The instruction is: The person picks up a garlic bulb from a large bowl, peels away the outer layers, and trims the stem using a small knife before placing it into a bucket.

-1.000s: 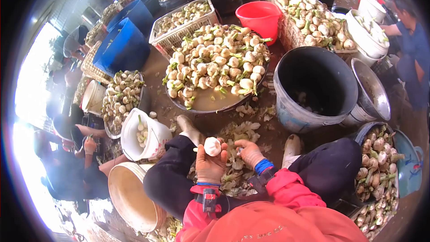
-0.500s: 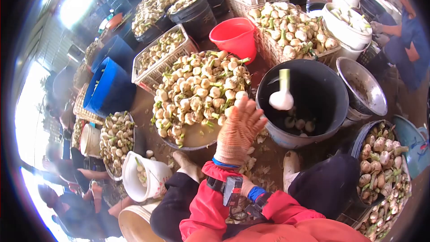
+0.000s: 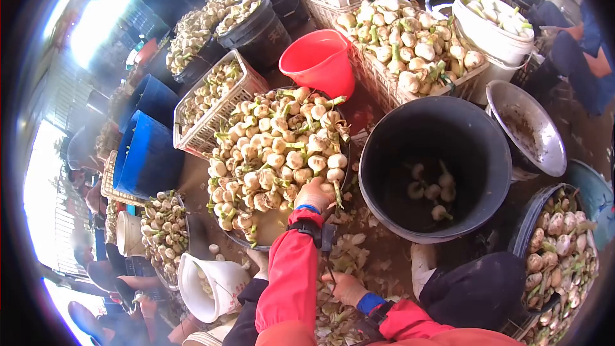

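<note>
My left hand (image 3: 316, 193) reaches into the near right side of a heap of garlic bulbs (image 3: 272, 147) with green stems, piled in a wide round basin. Its fingers are curled round a garlic bulb at the heap's edge; the fingertips are partly hidden. Lower down, my right hand (image 3: 348, 289) is closed above loose peelings (image 3: 349, 259). A thin dark item shows at its fingers, too small to name. Right of the heap stands a large dark bucket (image 3: 379, 202), with several trimmed bulbs (image 3: 432, 190) at its bottom.
A red basin (image 3: 317, 64) and crates of garlic (image 3: 416, 45) stand behind. A metal bowl (image 3: 525, 129) is beside the bucket, with a tub of garlic (image 3: 557, 237) at right. A white bucket (image 3: 208, 288) lies tilted at left. Other people sit at both sides.
The bulb seen in mid-air above the dark bucket is gone from the air. My left hand, spread out earlier, has moved down and left onto the heap. My right hand now shows more clearly.
</note>
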Available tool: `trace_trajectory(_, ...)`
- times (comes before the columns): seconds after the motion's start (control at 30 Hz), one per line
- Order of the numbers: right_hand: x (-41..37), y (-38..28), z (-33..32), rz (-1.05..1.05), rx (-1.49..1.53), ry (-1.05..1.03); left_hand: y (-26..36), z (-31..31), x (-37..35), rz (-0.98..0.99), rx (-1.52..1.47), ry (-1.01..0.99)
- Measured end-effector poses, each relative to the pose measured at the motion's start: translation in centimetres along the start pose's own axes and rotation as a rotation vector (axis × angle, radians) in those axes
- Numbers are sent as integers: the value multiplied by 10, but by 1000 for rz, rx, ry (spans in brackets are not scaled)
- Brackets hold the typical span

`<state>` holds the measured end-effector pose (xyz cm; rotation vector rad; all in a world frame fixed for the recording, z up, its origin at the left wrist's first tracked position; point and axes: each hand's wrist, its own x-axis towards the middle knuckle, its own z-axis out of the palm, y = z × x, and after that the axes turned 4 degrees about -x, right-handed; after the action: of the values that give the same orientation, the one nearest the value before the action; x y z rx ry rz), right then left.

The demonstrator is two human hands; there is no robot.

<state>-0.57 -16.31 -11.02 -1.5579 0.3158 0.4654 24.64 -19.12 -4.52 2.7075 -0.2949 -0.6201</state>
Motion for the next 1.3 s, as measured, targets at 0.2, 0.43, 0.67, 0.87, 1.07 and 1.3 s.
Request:
trace_trajectory(0.2, -4, -5, -8, -20, -73, 27, -47, 3, -26, 105, -613, 115)
trace_trajectory(0.43, 0, -23, -6, 33, 92, 136, -100, -31, -153, -74, -1458, 173)
trace_trajectory(0.67, -14, -63, -11, -263, 517, 132, -109, 39, -268, -7, -1226, 239)
trace_trajectory(0.87, -32, -68, -10, -91, 151, 105, -75, 37, -299, 105, -372, 630)
trace_trajectory(1.07, -44, -76, -15, -195, 175, -5, -87, 49, -302, 51, -419, 666)
trace_trajectory(1.3, -40, -68, 1, -85, 72, 56, -89, 56, -310, 45, -359, 683)
